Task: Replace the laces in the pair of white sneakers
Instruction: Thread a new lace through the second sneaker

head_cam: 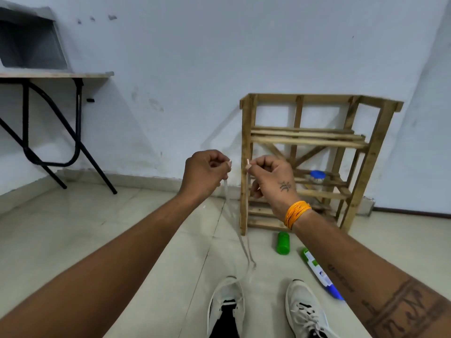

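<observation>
A thin white lace runs up from the toe eyelets of the left sneaker, which stands at six o'clock on the floor, to both raised hands. The left hand pinches one tip, the right hand pinches the other, and the two ends are held level and near each other. By my reading this evens the halves after the first eyelets; next comes crossing each end into the following pair, with equal tension. The right sneaker, at five o'clock, already carries a lace. Both stand on pale floor tiles. At four o'clock lie a green bottle and a green-and-blue tube; a wooden rack leans on the white wall at one o'clock, a folding table at ten.
</observation>
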